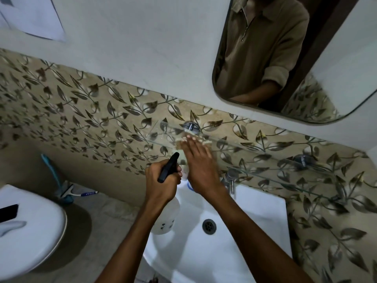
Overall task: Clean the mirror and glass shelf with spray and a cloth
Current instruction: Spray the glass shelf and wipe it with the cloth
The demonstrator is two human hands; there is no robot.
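1. Head view, item: right hand [199, 160], fingers straight and together, pressing a pale cloth [184, 142] flat on the glass shelf [265, 172] near its left end, just this side of the left chrome bracket [190, 127].
2. Item: left hand [163, 180], fingers clamped round the black trigger head of the spray bottle [166, 216], held over the basin [255, 211], nozzle toward the cloth.
3. Method, judged: keep the palm flat, wipe along the shelf rightward, overlapping passes.
4. Edges: near rim of the glass is unguarded; brackets and tap [231, 178] interrupt strokes.
5. Open room: long bare run of shelf to the right.
6. Item: mirror [295, 58], above and far right, well apart from both hands.
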